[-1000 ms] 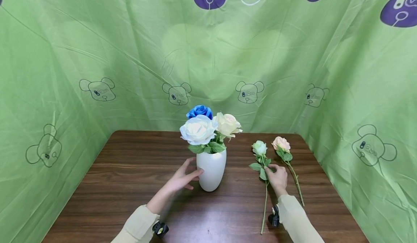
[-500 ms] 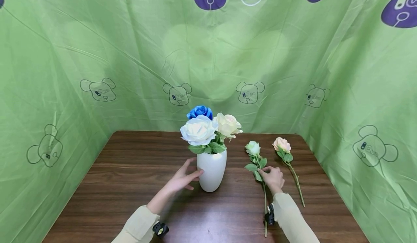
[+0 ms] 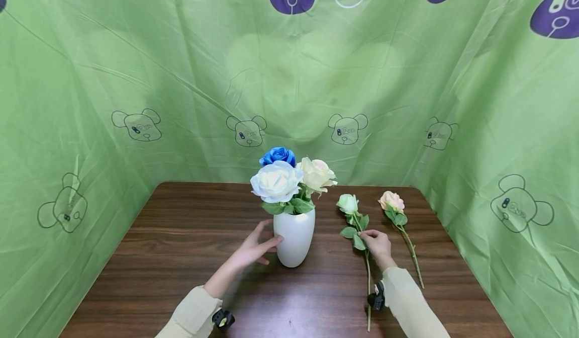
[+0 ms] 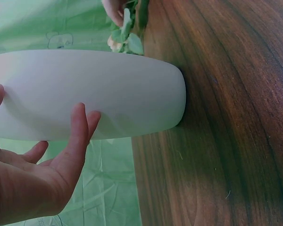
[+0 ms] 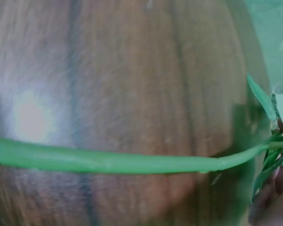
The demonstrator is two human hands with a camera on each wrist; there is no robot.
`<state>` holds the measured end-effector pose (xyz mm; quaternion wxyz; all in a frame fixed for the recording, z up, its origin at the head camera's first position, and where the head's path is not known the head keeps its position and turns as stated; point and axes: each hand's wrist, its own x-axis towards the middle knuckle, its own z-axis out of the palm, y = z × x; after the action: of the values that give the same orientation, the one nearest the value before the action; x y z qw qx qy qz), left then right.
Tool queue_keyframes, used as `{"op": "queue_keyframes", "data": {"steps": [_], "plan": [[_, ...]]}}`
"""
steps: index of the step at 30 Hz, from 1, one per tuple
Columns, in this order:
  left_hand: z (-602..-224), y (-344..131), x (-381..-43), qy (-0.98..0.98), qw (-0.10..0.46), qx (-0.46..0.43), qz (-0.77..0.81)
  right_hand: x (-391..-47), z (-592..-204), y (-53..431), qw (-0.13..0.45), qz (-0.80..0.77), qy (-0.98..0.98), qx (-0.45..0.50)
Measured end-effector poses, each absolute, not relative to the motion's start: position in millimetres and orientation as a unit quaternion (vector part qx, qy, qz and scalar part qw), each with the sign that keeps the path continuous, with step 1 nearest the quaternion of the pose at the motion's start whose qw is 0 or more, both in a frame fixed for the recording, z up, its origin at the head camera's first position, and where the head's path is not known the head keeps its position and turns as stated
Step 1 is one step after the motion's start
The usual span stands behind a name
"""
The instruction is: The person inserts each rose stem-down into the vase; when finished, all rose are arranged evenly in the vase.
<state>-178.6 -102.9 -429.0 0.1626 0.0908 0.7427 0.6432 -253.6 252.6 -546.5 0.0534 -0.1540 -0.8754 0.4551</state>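
Note:
A white vase (image 3: 294, 240) stands upright with a blue rose (image 3: 278, 156), a pale blue-white rose (image 3: 276, 181) and a cream rose (image 3: 316, 174) in it. My left hand (image 3: 250, 247) rests on its left side, thumb on the front and fingers spread, not wrapped round it; the left wrist view shows these fingers (image 4: 79, 125) against the smooth wall. To the right, my right hand (image 3: 379, 247) pinches a pale green rose (image 3: 348, 204) by the stem among its leaves. In the right wrist view, the green stem (image 5: 108, 160) runs over the table toward the fingertips.
A peach rose (image 3: 391, 201) lies on the brown wooden table (image 3: 190, 217) to the right of my right hand. Green curtain (image 3: 289, 86) with printed bear heads encloses the table at the back and sides.
My right hand has shifted left with the pale green rose, whose bloom has moved toward the vase and tilted. The left hand and vase have stayed in place.

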Motion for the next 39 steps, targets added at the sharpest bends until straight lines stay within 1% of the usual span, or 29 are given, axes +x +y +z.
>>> {"op": "queue_keyframes", "data": {"steps": [4, 9, 14, 15, 22, 24, 27, 30, 32, 34, 37, 39], "plan": [[-429.5, -102.9, -178.9, 0.744, 0.161, 0.092, 0.642, -257.7, -539.4, 251.0, 0.069, 0.526, -0.835, -0.147], [-429.5, -103.0, -178.6, 0.743, 0.161, 0.092, 0.643, -263.2, -531.1, 250.1, 0.096, 0.577, -0.799, -0.137], [-435.1, -103.0, -181.1, 0.743, 0.162, 0.088, 0.643, -259.9, -508.8, 248.5, 0.093, 0.608, -0.779, -0.125], [-435.0, -103.0, -181.0, 0.743, 0.162, 0.088, 0.643, -258.5, -502.7, 247.7, 0.097, 0.609, -0.779, -0.116], [-427.8, -102.4, -177.7, 0.746, 0.165, 0.089, 0.64, -271.8, -507.5, 264.2, 0.138, 0.656, -0.742, 0.002], [-428.1, -102.5, -178.3, 0.747, 0.165, 0.089, 0.638, -264.8, -489.1, 259.4, 0.138, 0.639, -0.756, 0.001], [-431.3, -103.5, -180.3, 0.745, 0.165, 0.09, 0.64, -264.4, -476.1, 258.7, 0.13, 0.635, -0.762, 0.005], [-439.8, -104.8, -184.6, 0.74, 0.166, 0.088, 0.646, -279.4, -489.7, 269.7, 0.124, 0.688, -0.714, 0.045], [-447.1, -105.6, -188.1, 0.738, 0.166, 0.087, 0.648, -280.7, -488.0, 270.0, 0.119, 0.718, -0.683, 0.062], [-454.4, -106.2, -191.4, 0.739, 0.165, 0.084, 0.648, -273.5, -474.5, 261.8, 0.124, 0.738, -0.659, 0.066], [-460.8, -106.7, -193.9, 0.743, 0.163, 0.084, 0.644, -246.0, -427.8, 236.0, 0.123, 0.763, -0.633, 0.041], [-462.1, -106.7, -194.2, 0.743, 0.161, 0.085, 0.644, -236.2, -408.8, 225.8, 0.122, 0.803, -0.582, 0.052]]}}
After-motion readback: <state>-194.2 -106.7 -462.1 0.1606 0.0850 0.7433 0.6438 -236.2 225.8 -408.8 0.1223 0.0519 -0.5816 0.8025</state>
